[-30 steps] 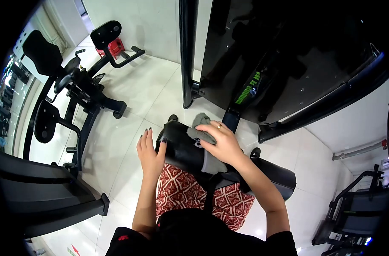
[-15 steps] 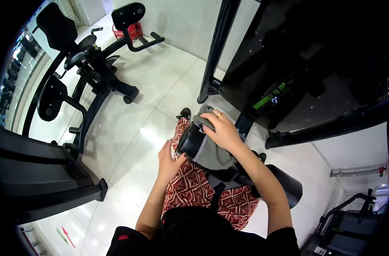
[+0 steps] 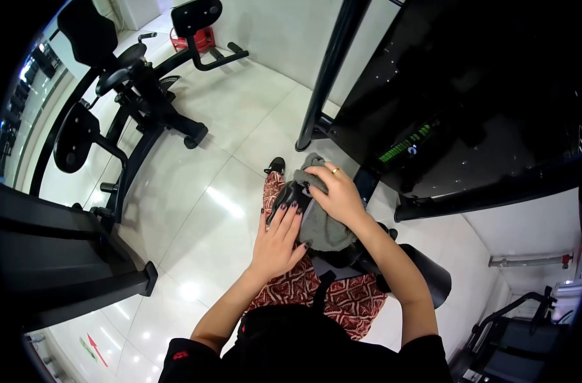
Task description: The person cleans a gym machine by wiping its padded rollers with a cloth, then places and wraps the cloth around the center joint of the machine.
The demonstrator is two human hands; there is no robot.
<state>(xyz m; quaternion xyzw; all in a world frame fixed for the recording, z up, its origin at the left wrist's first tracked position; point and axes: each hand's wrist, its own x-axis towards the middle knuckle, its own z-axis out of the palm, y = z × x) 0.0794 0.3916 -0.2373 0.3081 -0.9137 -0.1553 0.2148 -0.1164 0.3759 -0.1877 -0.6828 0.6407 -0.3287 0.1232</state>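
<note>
A grey cloth lies draped over a black padded roller in front of my body. My right hand wears a ring and has its fingers curled over the cloth's bunched upper part, at the far end of the roller. On the roller's left part my left hand lies flat with its fingers stretched out, its thumb near the cloth's edge. The roller's surface under both hands is partly hidden.
Another black roller sticks out on the right. A dark machine panel with a weight stack scale stands ahead right. A seated exercise machine is at the far left, and a dark frame stands nearer on the left.
My left hand has moved from the roller's left side onto its top, fingers now stretched forward. My right hand stays on the cloth, which has shifted slightly right.
</note>
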